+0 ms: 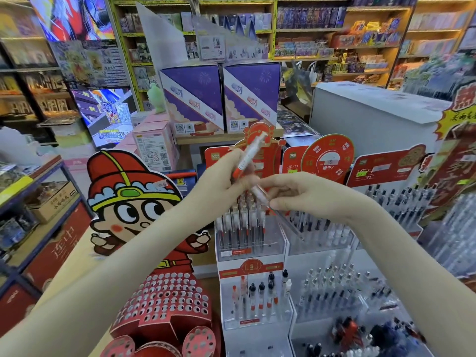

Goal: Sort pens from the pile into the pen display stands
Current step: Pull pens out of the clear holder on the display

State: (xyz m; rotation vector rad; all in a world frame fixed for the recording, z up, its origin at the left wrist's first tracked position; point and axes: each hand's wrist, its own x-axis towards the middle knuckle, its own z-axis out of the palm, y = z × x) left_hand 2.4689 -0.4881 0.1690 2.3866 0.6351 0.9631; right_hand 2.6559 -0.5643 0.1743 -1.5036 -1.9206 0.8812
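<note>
Red header cards behind the stands read "连中三元", and a box at the left shows "连中"; smaller print is too blurred to read. The left hand curls its fingers round a red pen, which tilts up to the right. The right hand pinches a clear pen between thumb and forefinger, its tip angled down. Both pens meet in the air above the rear stand, clear of its pen tops. The front stand has open slots. The pile lies at the lower right. A cartoon stand crowds the left edge.
</note>
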